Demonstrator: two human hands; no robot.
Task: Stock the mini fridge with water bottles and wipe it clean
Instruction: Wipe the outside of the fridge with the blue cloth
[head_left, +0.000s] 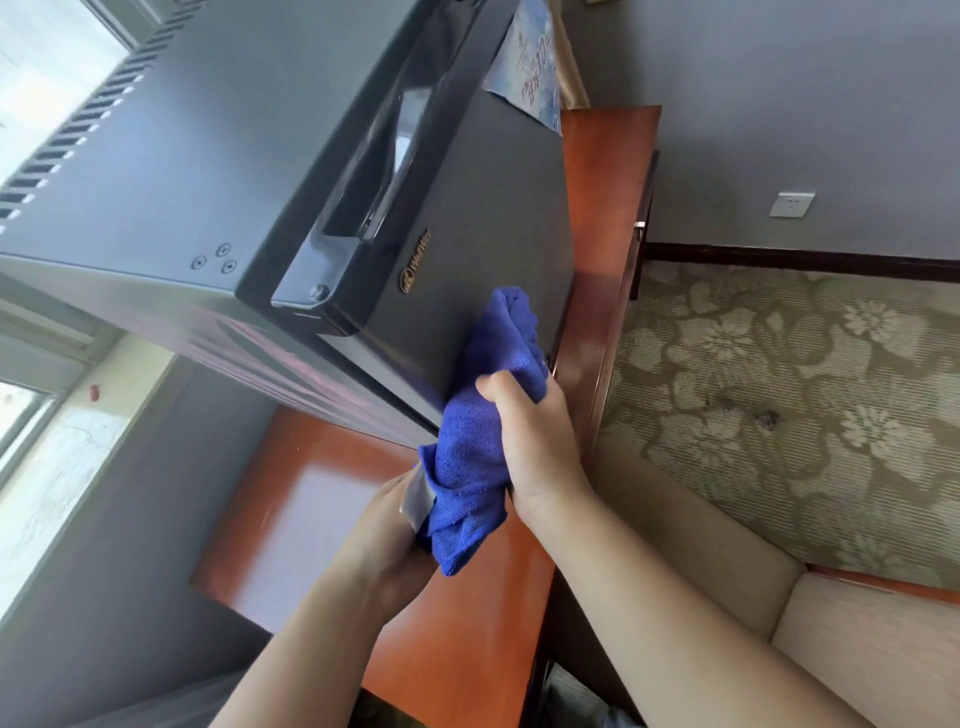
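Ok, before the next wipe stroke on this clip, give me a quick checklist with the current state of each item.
1. Blue microfibre cloth in hand: ok, the right hand has it in a firm grip.
2. Cloth touching the mini fridge door: ok, its upper end lies against the door's lower corner.
3. Door closed: ok, it sits flush with the cabinet.
4. Left hand free to steady: not ok, it holds the cloth's lower end.
5. Water bottles stocked: cannot tell, the inside is hidden.
6. Fridge seated on the wooden desk: ok, though its door sits close to the desk's edge.
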